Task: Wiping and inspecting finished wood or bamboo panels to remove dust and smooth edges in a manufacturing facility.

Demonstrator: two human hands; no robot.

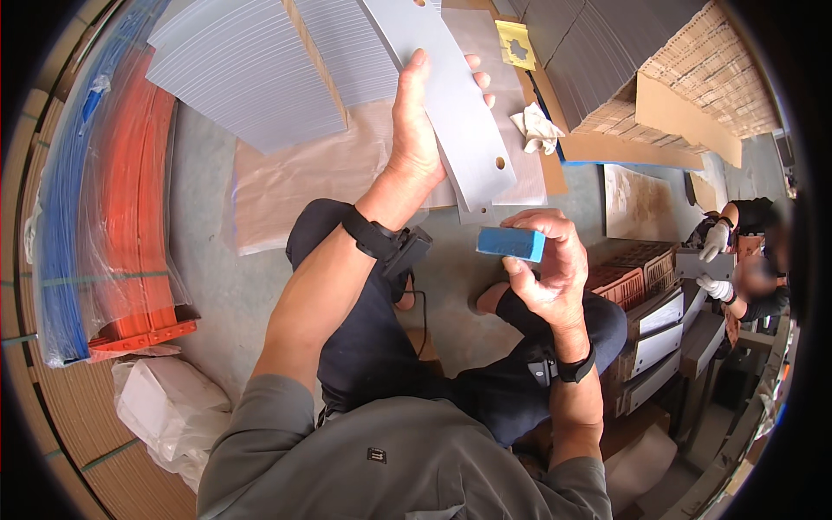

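Observation:
My left hand (418,130) is closed round a long, flat grey metal panel (464,108), thumb on its upper face and fingertips showing over the far edge. Round holes pierce the panel near its ends, and it slants from the top of the view toward me. A small tab with a hole shows under its near end. Pinched between the thumb and fingers of my right hand (555,273) is a small blue rectangular block (510,243), held just off the panel's near end and apart from it.
Grey panels stand stacked (251,78) at the far left, with more stacked (598,61) at the far right. Orange lengths (139,199) in plastic wrap lie left. A crumpled white cloth (537,128) rests beyond my right hand. At the right edge, a gloved co-worker (716,243) handles a grey part.

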